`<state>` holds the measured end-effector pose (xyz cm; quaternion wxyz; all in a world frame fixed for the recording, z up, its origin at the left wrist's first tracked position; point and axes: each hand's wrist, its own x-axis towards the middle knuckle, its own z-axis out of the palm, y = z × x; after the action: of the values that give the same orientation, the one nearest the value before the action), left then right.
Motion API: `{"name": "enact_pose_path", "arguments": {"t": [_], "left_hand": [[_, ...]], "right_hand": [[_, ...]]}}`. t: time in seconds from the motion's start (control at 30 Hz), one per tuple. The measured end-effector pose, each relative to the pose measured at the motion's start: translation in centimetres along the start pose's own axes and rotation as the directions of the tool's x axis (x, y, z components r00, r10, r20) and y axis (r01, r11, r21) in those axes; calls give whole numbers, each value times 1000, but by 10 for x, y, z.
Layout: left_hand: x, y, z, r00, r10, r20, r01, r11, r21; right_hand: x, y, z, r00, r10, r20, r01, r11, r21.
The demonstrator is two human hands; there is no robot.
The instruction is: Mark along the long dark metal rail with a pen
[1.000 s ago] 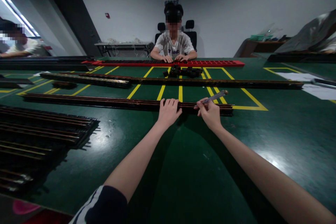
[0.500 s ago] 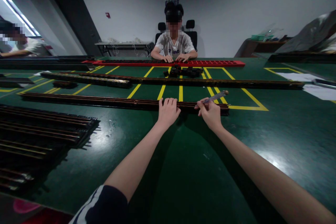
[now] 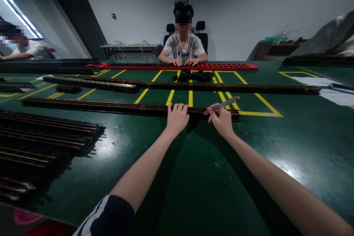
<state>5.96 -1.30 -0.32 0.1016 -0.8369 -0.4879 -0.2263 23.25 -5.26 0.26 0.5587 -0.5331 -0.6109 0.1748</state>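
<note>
A long dark rail (image 3: 118, 108) with thin copper-coloured rods along it lies across the green table in front of me. My left hand (image 3: 177, 117) grips it right of its middle, fingers bent over the far edge. Near the rail's right end, my right hand (image 3: 220, 118) is closed around a screwdriver (image 3: 227, 102) with a clear handle. The handle slants up to the right, and its working end points down at the rail. Whether that tip touches the rail is too dark to tell.
More dark rails (image 3: 41, 132) are stacked at the left. Beyond mine lies another long rail (image 3: 235, 87), with small black parts (image 3: 193, 76) behind it. Across the table, a person (image 3: 183, 49) has both hands on a red frame (image 3: 238, 67). Papers (image 3: 339, 96) lie at the right.
The rail has shifted very slightly left, and my right hand with the screwdriver has moved a little the same way. Both hands keep their hold.
</note>
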Motion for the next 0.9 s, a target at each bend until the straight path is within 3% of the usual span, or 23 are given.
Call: {"name": "enact_pose_path", "arguments": {"t": [0.33, 0.9], "left_hand": [[0, -1, 2, 1000, -8, -12, 8, 1000, -9], [0, 0, -2, 1000, -19, 14, 19, 1000, -9]], "right_hand": [[0, 2, 0, 999, 19, -50, -18, 1000, 22], [0, 1, 0, 1000, 19, -5, -19, 999, 28]]}}
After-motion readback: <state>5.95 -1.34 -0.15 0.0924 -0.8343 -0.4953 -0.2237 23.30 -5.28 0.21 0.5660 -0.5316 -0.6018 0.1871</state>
